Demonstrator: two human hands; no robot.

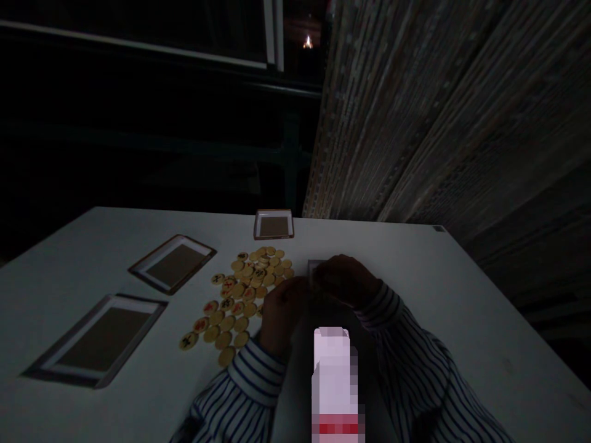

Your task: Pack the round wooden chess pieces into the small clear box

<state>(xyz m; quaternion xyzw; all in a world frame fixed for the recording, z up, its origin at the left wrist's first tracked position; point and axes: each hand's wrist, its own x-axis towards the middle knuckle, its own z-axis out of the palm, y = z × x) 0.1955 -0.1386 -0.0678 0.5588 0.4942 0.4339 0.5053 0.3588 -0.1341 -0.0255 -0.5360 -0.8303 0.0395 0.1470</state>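
Round xiangqi pieces (249, 283) lie in a loose heap on the white table, some showing red or black characters, others plain tan. To the right of the heap, my left hand (282, 315) is closed, its fingertips curled inward and lost in shadow. Facing it is my right hand (348, 280), bent over with its fingers drawn together. Just at its fingertips a corner of a small pale-rimmed tray or box (312, 264) shows; the hands hide the rest. What either hand holds is too dark to make out.
A shallow tray (274, 211) stands at the table's back edge. Two larger ones, a brown-rimmed tray (172, 291) and a grey-rimmed tray (105, 376), lie at left. A pixelated pinkish shape (335, 375) covers the bottom middle. Beaded curtain strands (369, 123) hang behind.
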